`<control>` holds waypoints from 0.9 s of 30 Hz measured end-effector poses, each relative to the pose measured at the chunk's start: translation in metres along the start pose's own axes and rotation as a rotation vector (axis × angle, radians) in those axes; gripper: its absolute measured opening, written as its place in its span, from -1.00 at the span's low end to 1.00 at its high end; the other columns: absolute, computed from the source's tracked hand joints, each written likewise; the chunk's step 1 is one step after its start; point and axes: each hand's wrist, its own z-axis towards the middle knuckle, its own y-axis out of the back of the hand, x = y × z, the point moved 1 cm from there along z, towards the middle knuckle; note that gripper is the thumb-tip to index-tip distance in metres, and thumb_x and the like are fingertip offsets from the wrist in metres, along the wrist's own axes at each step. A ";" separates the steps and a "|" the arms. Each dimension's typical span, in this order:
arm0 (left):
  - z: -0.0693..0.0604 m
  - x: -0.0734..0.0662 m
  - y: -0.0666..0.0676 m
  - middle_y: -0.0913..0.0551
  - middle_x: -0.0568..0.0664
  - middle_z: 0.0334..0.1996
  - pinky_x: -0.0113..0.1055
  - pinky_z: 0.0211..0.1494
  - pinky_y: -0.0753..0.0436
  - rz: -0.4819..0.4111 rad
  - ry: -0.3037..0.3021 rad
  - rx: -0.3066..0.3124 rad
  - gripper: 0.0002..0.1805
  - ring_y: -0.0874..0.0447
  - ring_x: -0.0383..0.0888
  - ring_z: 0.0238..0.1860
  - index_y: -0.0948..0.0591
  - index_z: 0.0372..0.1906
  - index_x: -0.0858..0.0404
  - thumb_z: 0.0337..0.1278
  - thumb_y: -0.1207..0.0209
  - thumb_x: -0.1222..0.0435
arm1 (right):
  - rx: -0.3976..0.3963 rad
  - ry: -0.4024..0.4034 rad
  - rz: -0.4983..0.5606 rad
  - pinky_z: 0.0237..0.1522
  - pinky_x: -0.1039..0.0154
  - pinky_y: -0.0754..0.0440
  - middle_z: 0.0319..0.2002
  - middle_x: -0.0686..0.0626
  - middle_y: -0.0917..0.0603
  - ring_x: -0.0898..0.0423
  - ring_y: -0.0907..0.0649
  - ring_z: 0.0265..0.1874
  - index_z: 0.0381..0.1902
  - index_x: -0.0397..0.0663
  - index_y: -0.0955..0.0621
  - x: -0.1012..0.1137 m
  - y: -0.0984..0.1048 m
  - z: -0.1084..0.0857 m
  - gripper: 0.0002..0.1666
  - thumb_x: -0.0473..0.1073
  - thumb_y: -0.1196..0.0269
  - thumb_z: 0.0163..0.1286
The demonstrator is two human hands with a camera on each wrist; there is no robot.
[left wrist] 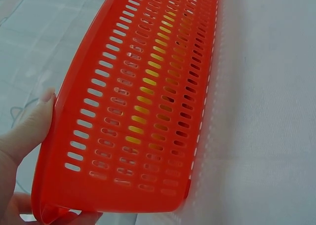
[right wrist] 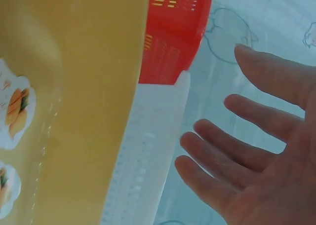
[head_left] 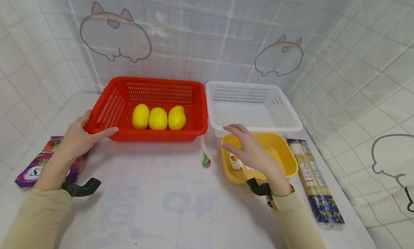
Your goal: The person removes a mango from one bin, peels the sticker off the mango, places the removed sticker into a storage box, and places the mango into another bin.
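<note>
My left hand point(head_left: 78, 137) grips the front left corner of a red slotted basket point(head_left: 155, 135), thumb over the rim and fingers around the side. Three yellow, lemon-like fruits point(head_left: 158, 119) lie in a row inside it. My right hand point(head_left: 250, 150) hovers over a yellow basin point(head_left: 284, 153), fingers spread and slightly bent, holding nothing. In the right wrist view its fingers point(right wrist: 247, 114) stand apart from the basin wall. Small white pieces with food pictures point(right wrist: 17, 109) show inside the basin; the hand and forearm partly cover them in the head view.
Right of the red basket stands a white slotted basket point(head_left: 239, 114). A green-wrapped lollipop point(head_left: 206, 160) lies between red basket and basin. Long clear packs of sticks, possibly noodles point(head_left: 315, 180), lie at the right. A purple packet point(head_left: 35, 170) lies beneath my left forearm.
</note>
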 end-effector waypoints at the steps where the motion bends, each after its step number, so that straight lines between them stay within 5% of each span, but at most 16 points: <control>1: 0.000 0.000 0.000 0.20 0.50 0.53 0.49 0.20 -0.34 -0.001 -0.003 -0.001 0.30 -0.02 0.52 0.36 0.44 0.56 0.16 0.13 -0.14 -0.36 | -0.001 -0.004 -0.005 0.37 -0.09 -0.45 0.35 -0.09 -0.43 -0.09 -0.48 0.30 0.39 -0.08 -0.44 -0.001 0.001 -0.001 -0.34 -0.03 -0.32 0.40; 12: 0.000 0.004 -0.003 0.22 0.49 0.54 0.50 0.19 -0.33 -0.010 -0.021 0.024 0.26 0.01 0.52 0.37 0.44 0.56 0.17 0.18 -0.11 -0.33 | 0.040 -0.069 -0.136 0.44 -0.19 -0.30 0.45 -0.20 -0.32 -0.20 -0.30 0.44 0.47 -0.12 -0.34 -0.016 0.008 -0.011 -0.19 0.05 -0.34 0.38; 27: 0.001 0.009 0.003 0.22 0.52 0.52 0.52 0.17 -0.32 0.014 -0.040 0.029 0.22 -0.02 0.51 0.33 0.46 0.55 0.16 0.24 -0.08 -0.30 | 0.070 -0.094 -0.178 0.43 -0.17 -0.32 0.43 -0.16 -0.36 -0.18 -0.35 0.40 0.51 -0.09 -0.27 -0.011 0.014 -0.013 -0.13 0.07 -0.33 0.38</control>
